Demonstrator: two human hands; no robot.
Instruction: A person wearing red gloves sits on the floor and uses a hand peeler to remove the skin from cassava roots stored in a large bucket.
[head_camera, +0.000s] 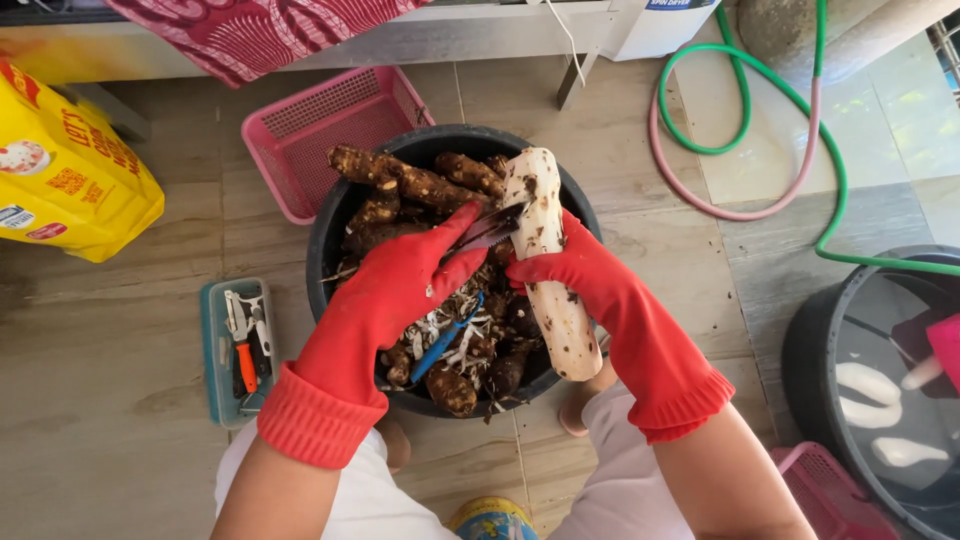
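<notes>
While both red-gloved hands sit over the black tub (330, 230), the right hand (575, 275) is closed around a peeled white root (550, 270) held above the tub's right half. The left hand (405, 280) is clamped on a knife (487, 230), blade against the root. The knife handle is hidden inside the glove; unpeeled roots (400, 180) fill the tub.
</notes>
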